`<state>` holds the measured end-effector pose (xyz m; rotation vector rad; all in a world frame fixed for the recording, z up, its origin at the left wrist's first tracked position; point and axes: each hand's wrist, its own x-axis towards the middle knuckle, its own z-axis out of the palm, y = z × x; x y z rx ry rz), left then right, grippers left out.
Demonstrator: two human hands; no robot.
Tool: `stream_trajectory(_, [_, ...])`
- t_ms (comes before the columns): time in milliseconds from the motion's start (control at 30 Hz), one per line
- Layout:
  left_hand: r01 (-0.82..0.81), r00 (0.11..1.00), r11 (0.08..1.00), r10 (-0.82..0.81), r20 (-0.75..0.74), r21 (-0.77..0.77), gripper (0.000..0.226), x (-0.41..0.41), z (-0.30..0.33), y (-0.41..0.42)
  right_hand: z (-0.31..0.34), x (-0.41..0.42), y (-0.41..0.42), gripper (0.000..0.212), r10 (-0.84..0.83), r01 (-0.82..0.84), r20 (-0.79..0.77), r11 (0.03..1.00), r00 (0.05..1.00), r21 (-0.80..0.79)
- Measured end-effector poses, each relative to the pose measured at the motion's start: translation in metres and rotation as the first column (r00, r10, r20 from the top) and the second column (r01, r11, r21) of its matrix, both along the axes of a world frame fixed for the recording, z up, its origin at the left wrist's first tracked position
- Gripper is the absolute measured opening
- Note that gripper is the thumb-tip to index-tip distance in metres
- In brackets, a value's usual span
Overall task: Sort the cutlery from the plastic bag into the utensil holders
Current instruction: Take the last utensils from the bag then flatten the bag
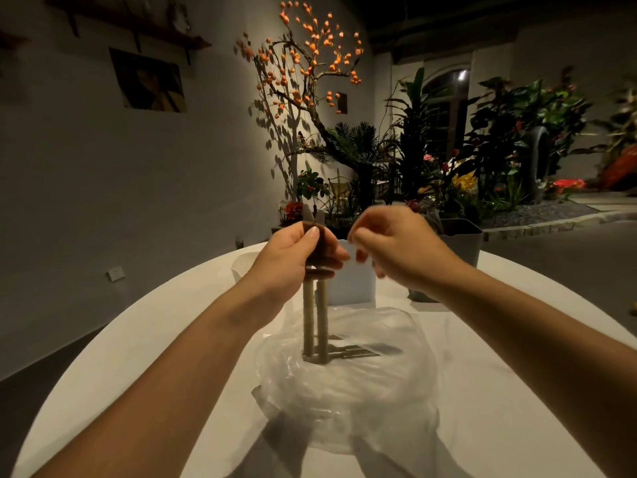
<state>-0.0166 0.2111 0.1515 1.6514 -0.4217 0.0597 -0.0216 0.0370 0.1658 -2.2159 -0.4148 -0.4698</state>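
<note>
Two bare hands are raised over a round white counter (138,357), and the clear plastic bag (362,384) lying crumpled at its middle serves as the landmark. Directly above the bag's far edge, the left hand (296,257) grips a bundle of cutlery (315,315) held upright; its fingers (331,251) and thumb are curled round the upper part, where a dark band wraps the pieces. Two long handles hang side by side below the hand, their lower ends reaching the mouth of the bag, and two pale metal tips stick up above the fist. Inside the bag, just right of those handles, more cutlery (358,350) lies flat; its count cannot be told through the plastic. The right hand (389,250) hovers beside the left, above and behind the bag, its fingers loosely curled with the tips close together; whether they pinch anything cannot be told. Beyond the bag stand three holders: a white one (351,288) in the middle, another white one (241,267) left of it, and a grey one (462,243) to its right.
</note>
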Motion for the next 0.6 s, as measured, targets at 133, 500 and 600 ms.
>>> stream_trajectory(133, [0.092, 0.994, 0.996, -0.091, -0.061, 0.015, 0.033, 0.005, 0.007, -0.015, 0.021, 0.009, -0.002, 0.015, 0.067, -0.084, 0.145, 0.991, 0.987, 0.108])
stream_trajectory(500, [0.327, 0.945, 0.944, -0.326, 0.034, -0.038, 0.059, 0.03, 0.043, -0.078, 0.055, 0.016, -0.051, 0.024, 0.157, -0.179, 0.145, 0.971, 0.977, 0.155])
stream_trajectory(600, [0.311, 0.948, 0.95, -0.31, 0.076, -0.009, 0.07, 0.041, 0.049, -0.099, 0.059, 0.022, -0.066, 0.021, 0.071, -0.104, 0.241, 0.986, 0.968, 0.127])
